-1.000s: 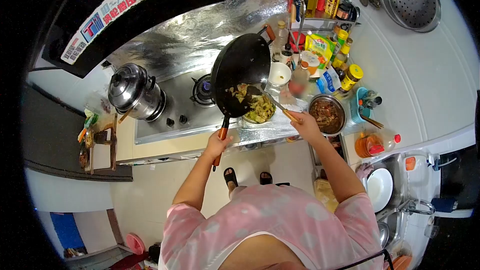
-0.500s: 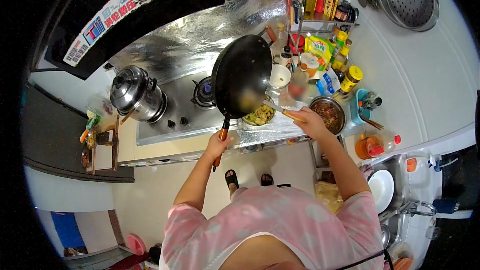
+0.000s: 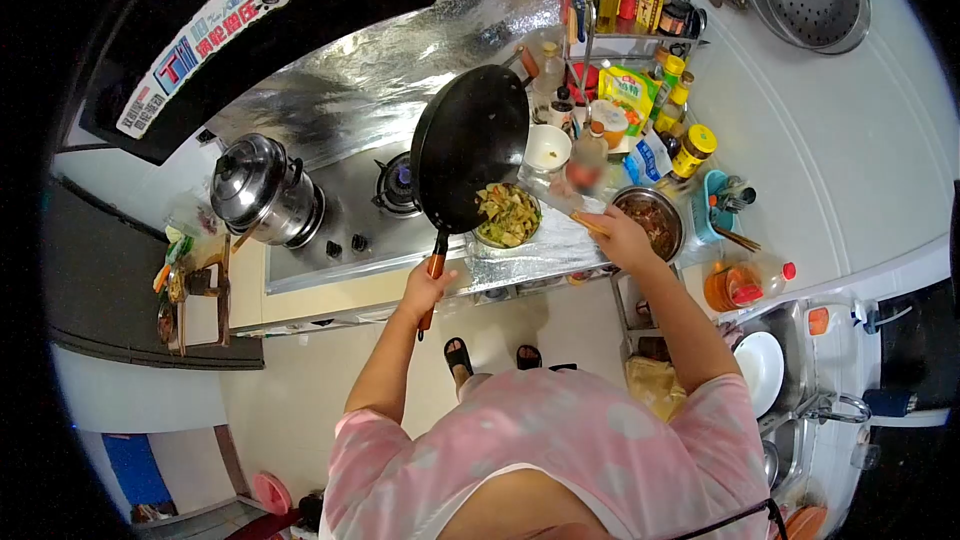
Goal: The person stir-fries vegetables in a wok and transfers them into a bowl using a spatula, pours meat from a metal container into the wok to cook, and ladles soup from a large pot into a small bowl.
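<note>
My left hand is closed around the wooden handle of a black wok, which is tilted on its side to the right. Below the wok's lower right edge sits a bowl of cooked, chopped food, heaped in pale yellow and green pieces. In my right hand is the wooden handle of a spatula; its metal end points up and left toward the bowl and is hard to make out. Close to my right hand stands a metal bowl of dark, meat-like pieces.
Left of the wok, a gas burner shows a blue flame, and a lidded steel pot stands beyond it. A white bowl, bottles and seasoning packets crowd the back right. The sink is at right.
The spatula has moved away from the wok's edge, to the right. More food lies heaped in the bowl under the wok. The wok stays tilted in my left hand.
</note>
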Tool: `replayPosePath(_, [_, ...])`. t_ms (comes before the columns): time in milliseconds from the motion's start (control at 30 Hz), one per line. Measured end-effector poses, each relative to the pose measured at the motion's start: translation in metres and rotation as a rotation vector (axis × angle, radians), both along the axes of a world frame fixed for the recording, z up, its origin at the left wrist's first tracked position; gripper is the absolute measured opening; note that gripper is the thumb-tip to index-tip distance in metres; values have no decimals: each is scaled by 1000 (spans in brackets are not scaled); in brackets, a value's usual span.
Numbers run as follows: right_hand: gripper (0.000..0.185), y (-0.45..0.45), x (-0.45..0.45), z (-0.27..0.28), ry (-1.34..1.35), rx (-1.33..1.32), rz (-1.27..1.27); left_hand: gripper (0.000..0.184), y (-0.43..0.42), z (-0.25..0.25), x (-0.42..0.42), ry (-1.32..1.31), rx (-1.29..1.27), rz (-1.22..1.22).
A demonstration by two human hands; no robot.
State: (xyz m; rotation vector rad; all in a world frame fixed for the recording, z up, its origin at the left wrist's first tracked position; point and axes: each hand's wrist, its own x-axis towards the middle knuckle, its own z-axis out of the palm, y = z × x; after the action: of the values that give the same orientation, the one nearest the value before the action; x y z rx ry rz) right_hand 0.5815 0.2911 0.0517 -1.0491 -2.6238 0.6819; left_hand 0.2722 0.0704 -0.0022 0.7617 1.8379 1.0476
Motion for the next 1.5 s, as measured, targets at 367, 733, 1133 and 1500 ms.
replayPosePath(367, [40,3,7,5,88,-142,99,27,7,-13,-8,-7,37,16])
replayPosePath(733, [38,24,24,56,-153,85,205,29,3,-10,-15,75,34,13])
replayPosePath(1133, [34,-4,23,66,-259,189,69,28,0,-14,-17,49,46,17])
replayPosePath(1500, [36,-18,20,44,7,96,-30,28,-8,-7,-39,-223,94,32])
